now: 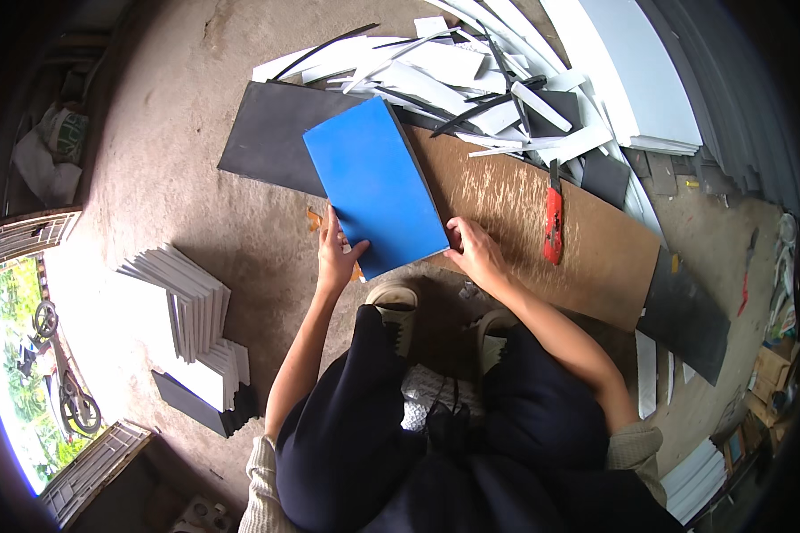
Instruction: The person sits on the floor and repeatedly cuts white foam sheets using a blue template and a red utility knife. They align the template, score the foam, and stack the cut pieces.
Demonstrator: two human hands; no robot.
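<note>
A blue rectangular board (375,182) is tilted in front of me, above a scratched brown board. My left hand (336,256) grips its lower left edge, with the thumb on the blue face and some fingers hidden beneath. At the lower right corner, my right hand (477,253) has its fingers closed on the edge. A red utility knife (553,222) lies on the brown board (596,258), to the right of my right hand and apart from it.
White and black offcut strips (471,75) are heaped beyond the boards. Dark sheets (267,133) stick out around the brown board. To the left stand stacked white panels (182,298) on the concrete floor. Large white sheets (636,71) lie at the far right.
</note>
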